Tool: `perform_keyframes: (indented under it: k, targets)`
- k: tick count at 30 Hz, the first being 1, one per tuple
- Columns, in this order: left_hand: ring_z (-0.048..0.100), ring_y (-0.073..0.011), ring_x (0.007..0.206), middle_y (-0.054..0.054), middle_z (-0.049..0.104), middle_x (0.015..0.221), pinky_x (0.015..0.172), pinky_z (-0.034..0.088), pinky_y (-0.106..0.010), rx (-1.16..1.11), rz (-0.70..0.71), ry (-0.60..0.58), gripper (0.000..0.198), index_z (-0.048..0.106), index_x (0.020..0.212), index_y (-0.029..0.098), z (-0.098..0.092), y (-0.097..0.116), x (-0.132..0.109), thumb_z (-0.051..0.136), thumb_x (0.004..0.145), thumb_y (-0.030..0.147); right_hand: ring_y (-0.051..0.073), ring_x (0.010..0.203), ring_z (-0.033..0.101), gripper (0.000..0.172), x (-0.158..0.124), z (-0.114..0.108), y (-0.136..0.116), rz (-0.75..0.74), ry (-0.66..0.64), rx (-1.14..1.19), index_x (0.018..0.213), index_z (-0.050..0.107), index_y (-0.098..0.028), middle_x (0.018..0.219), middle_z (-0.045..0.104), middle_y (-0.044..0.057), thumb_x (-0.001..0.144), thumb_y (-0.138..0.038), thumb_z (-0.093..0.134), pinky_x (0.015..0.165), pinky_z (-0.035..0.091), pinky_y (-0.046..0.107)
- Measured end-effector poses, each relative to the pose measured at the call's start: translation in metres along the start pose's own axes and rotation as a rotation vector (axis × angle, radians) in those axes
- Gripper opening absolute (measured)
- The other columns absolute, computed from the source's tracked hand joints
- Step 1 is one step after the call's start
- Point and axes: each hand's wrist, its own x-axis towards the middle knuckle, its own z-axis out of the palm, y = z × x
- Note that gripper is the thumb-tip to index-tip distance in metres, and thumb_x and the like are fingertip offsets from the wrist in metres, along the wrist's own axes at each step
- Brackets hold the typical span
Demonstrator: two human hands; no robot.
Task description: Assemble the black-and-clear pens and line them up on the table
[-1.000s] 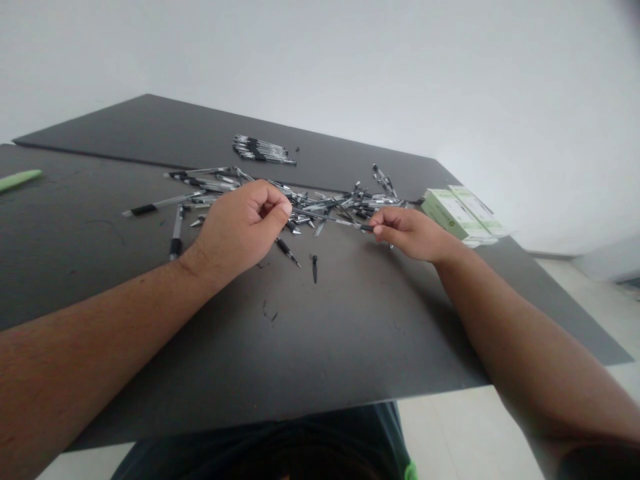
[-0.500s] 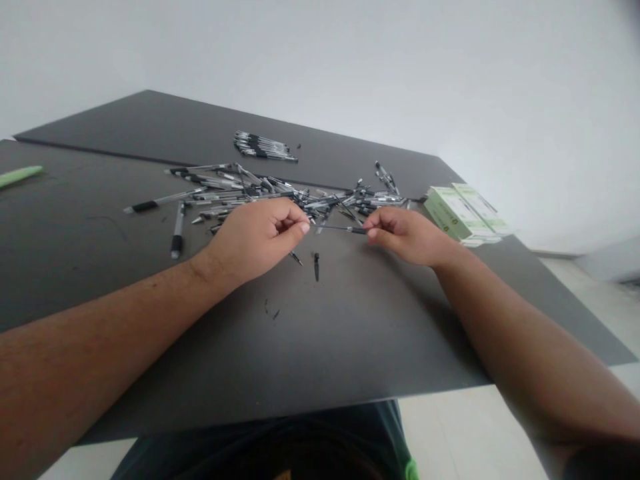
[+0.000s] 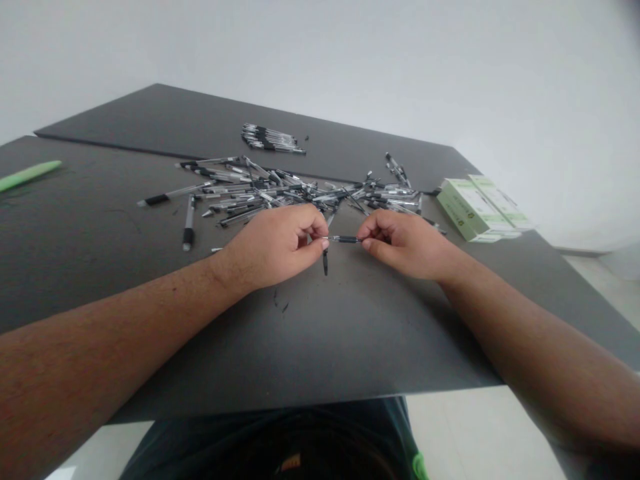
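My left hand (image 3: pixel 277 245) and my right hand (image 3: pixel 403 241) meet over the dark table (image 3: pixel 350 333), both pinched on one thin black pen part (image 3: pixel 344 239) that spans the small gap between them. Just beyond my hands lies a scattered heap of clear and black pens and pen parts (image 3: pixel 295 193). A small black cap (image 3: pixel 325 262) lies on the table under my left fingertips.
A tidy bundle of pens (image 3: pixel 273 139) lies further back. Two pale green boxes (image 3: pixel 475 208) stand at the right. A green pen (image 3: pixel 27 175) lies at the far left. Single pens (image 3: pixel 189 228) are strewn on the left side.
Both hands have drawn closer together and toward me, so less of the pen part shows between them. The view has shifted slightly.
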Motion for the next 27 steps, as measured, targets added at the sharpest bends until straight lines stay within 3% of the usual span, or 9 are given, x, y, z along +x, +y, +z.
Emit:
perform_keyframes:
  k: [12, 19, 24, 27]
  targets:
    - [0.072, -0.0184, 0.075, 0.001, 0.077, 0.081, 0.076, 0.053, -0.033, 0.045, 0.062, -0.005, 0.008, 0.072, 0.09, 0.024, -0.001, 0.001, 0.001, 0.065, 0.093, 0.025, 0.019, 0.073, 0.066, 0.013, 0.0, 0.005, -0.006, -0.018, -0.008, -0.009, 0.103, 0.076, -0.024, 0.085, 0.075, 0.001, 0.094, -0.03, 0.069, 0.07, 0.047, 0.033]
    - [0.077, -0.0206, 0.083, -0.003, 0.082, 0.094, 0.083, 0.061, -0.034, 0.016, -0.047, 0.025, 0.02, 0.076, 0.111, 0.023, -0.013, -0.003, 0.006, 0.065, 0.098, 0.034, 0.018, 0.07, 0.06, 0.013, 0.0, 0.007, 0.006, 0.029, 0.062, 0.11, 0.101, 0.076, -0.025, 0.082, 0.072, 0.0, 0.093, -0.034, 0.074, 0.067, 0.044, 0.033]
    - [0.079, -0.0252, 0.096, -0.006, 0.082, 0.096, 0.096, 0.06, -0.038, 0.196, -0.006, -0.113, 0.021, 0.08, 0.102, 0.023, -0.022, -0.014, 0.013, 0.061, 0.095, 0.03, 0.02, 0.074, 0.061, 0.015, 0.0, 0.004, 0.018, 0.087, 0.151, 0.132, 0.102, 0.076, -0.025, 0.084, 0.072, 0.001, 0.093, -0.037, 0.077, 0.07, 0.046, 0.035]
    - [0.079, -0.0265, 0.099, -0.006, 0.084, 0.1, 0.1, 0.06, -0.04, 0.244, -0.008, -0.119, 0.026, 0.083, 0.107, 0.023, -0.024, -0.019, 0.015, 0.06, 0.096, 0.03, 0.022, 0.078, 0.064, 0.016, 0.0, 0.002, 0.022, 0.104, 0.174, 0.142, 0.102, 0.075, -0.025, 0.086, 0.073, 0.002, 0.094, -0.04, 0.078, 0.072, 0.049, 0.037]
